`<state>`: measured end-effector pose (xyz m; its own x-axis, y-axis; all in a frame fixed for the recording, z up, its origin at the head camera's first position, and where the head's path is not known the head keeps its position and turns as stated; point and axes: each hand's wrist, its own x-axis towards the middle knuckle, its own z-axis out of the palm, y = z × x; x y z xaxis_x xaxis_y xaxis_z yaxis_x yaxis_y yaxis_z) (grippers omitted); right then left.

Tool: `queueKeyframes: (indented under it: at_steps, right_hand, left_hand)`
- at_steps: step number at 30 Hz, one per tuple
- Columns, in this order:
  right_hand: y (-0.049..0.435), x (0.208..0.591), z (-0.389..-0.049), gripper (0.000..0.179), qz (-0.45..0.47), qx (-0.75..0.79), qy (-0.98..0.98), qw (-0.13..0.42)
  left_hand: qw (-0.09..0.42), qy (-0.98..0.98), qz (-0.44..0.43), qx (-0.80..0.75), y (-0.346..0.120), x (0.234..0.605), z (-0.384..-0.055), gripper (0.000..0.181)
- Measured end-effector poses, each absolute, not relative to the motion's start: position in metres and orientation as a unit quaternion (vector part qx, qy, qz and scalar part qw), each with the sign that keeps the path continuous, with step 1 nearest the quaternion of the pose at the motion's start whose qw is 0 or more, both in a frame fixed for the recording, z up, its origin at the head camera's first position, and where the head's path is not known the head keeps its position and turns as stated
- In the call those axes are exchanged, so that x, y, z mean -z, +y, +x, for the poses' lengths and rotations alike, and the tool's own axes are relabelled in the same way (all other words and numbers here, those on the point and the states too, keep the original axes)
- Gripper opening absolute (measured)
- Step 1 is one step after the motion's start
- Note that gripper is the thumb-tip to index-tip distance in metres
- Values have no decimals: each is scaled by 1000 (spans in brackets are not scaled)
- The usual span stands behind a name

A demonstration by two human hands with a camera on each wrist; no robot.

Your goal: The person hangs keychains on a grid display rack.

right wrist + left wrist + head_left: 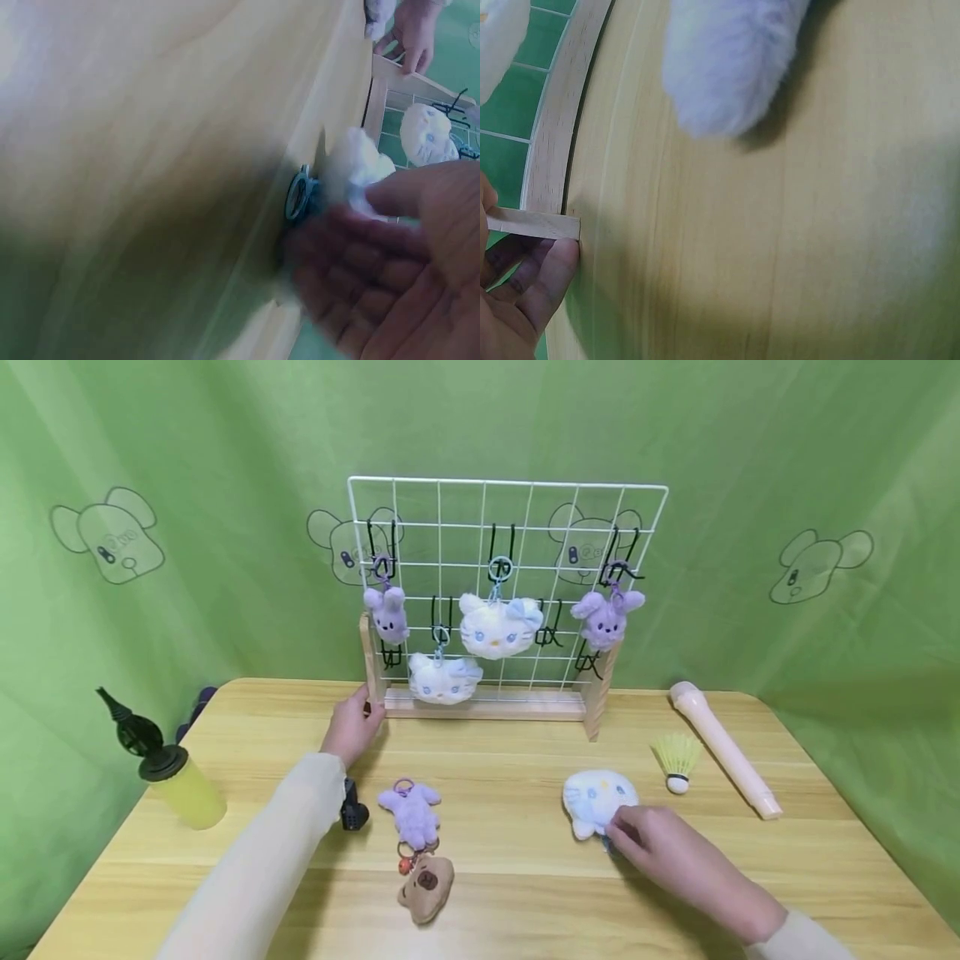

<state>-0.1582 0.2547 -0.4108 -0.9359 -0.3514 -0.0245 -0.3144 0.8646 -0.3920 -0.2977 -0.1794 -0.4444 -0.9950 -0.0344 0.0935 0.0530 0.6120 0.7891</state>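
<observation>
At the left end of a white wire grid rack (508, 484), my left hand (352, 727) grips the wooden stand (372, 668). The left wrist view shows its fingers (551, 281) below the wooden foot (536, 223). My right hand (663, 852) is at the near edge of a white cat plush keychain (597, 797) lying on the table. In the right wrist view its loosely bent, blurred fingers are beside the plush and its blue ring (298, 193). On the rack hang two white cat plushes (501, 627) and two purple rabbit plushes (603, 620).
A purple plush keychain (414, 814) and a brown plush keychain (427, 889) lie front centre. Right are a yellow shuttlecock (677, 760) and a pink microphone-shaped stick (723, 747). Left stands a yellow bottle (191, 793); a small black object (352, 810) is near the left sleeve.
</observation>
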Motion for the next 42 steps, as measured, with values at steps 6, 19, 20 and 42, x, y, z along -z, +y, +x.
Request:
queueKeyframes:
  at_steps: [6, 19, 20, 42]
  right_hand:
    - [255, 415, -161, 24, -118, 116, 986, 36]
    - [263, 433, -178, 25, -117, 146, 982, -5]
    - [264, 434, -180, 24, -113, 157, 981, 2]
    - [297, 430, -190, 13, -143, 330, 932, 54]
  left_hand:
    - [50, -898, -2, 438, -178, 443, -297, 51]
    - [49, -896, 1, 441, -177, 442, -294, 51]
    - [48, -895, 1, 443, -177, 442, -294, 51]
    - [46, -898, 6, 437, -177, 442, -295, 50]
